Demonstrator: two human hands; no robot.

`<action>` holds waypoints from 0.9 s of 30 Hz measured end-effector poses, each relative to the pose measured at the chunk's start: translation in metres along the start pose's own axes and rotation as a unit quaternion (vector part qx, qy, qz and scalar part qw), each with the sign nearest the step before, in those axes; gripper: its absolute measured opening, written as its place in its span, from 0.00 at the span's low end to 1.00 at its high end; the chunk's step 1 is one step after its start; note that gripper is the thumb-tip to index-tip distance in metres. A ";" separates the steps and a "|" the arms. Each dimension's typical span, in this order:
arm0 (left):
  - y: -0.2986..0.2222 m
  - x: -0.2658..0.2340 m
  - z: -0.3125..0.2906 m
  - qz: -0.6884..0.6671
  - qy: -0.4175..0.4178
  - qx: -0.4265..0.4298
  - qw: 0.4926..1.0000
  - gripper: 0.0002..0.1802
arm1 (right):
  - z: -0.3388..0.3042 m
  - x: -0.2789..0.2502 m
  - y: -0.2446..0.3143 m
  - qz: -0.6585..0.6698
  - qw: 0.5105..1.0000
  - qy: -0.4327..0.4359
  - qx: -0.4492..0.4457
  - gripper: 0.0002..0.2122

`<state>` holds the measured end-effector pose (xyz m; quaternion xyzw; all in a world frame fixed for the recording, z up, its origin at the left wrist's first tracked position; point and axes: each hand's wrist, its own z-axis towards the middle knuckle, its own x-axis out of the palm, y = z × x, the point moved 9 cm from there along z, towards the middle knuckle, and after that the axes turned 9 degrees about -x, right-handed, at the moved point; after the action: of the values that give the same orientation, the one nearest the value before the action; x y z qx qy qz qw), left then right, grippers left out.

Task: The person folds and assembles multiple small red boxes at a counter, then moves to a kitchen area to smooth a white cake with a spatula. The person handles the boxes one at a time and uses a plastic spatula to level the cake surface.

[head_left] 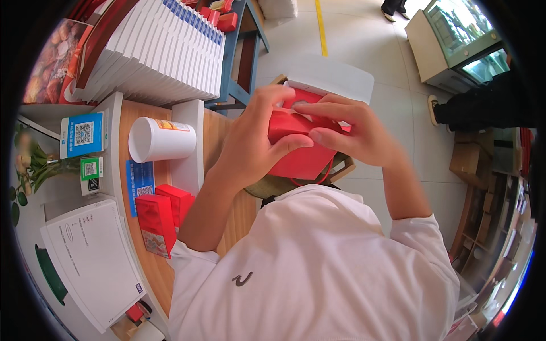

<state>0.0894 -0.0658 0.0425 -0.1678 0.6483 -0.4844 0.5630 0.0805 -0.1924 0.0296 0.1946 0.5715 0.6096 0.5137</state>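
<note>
- Your left hand grips the red bag from its left side, fingers curled over the top edge and thumb pressed across the front.
- Your right hand clasps the same red bag from the right, fingers closed on its upper flap, thumb tip meeting the left thumb at the bag's front.
- The red bag is held up in the air in front of your chest, just right of the wooden desk, with a thin red cord handle hanging under it.
- Behind the red bag sits a white box, partly hidden by your knuckles.
- Left of the red bag, on the desk, a white paper cup lies on its side, well apart from your hands.
- Below the cup, near your left elbow, stand small red boxes, with a blue card beside them.
- Beyond the cup, a long row of white boxes fills the desk's far end.
- At the far left of the desk lie a white printed sheet and a green plant.
- Your white shirt blocks the view beneath the bag.
- Far right of the bag, a person's dark sleeve reaches in near a glass display case.
</note>
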 end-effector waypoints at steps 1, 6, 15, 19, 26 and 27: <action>-0.001 0.000 0.000 0.001 -0.008 -0.004 1.000 0.36 | 0.002 0.002 -0.005 -0.007 0.999 0.017 0.031 0.16; -0.010 0.006 -0.009 0.248 -0.153 0.036 0.956 0.55 | 0.001 -0.015 -0.025 -0.030 0.984 -0.164 0.067 0.15; 0.001 0.014 -0.017 0.241 -0.118 0.052 0.962 0.61 | 0.007 -0.003 -0.035 0.121 0.980 -0.099 0.124 0.21; -0.005 0.011 -0.017 0.242 -0.126 0.074 0.959 0.62 | 0.009 -0.001 -0.023 0.098 0.985 -0.126 0.058 0.22; -0.006 0.013 -0.018 0.244 -0.136 0.074 0.957 0.62 | 0.006 0.006 -0.016 0.047 0.991 -0.118 0.032 0.22; -0.007 0.013 -0.019 0.243 -0.137 0.077 0.957 0.62 | 0.006 0.006 -0.016 0.049 0.991 -0.120 0.030 0.23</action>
<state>0.0660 -0.0702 0.0385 -0.0262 0.5472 -0.3538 0.7581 0.0891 -0.1873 0.0149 0.3096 0.5132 0.5888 0.5423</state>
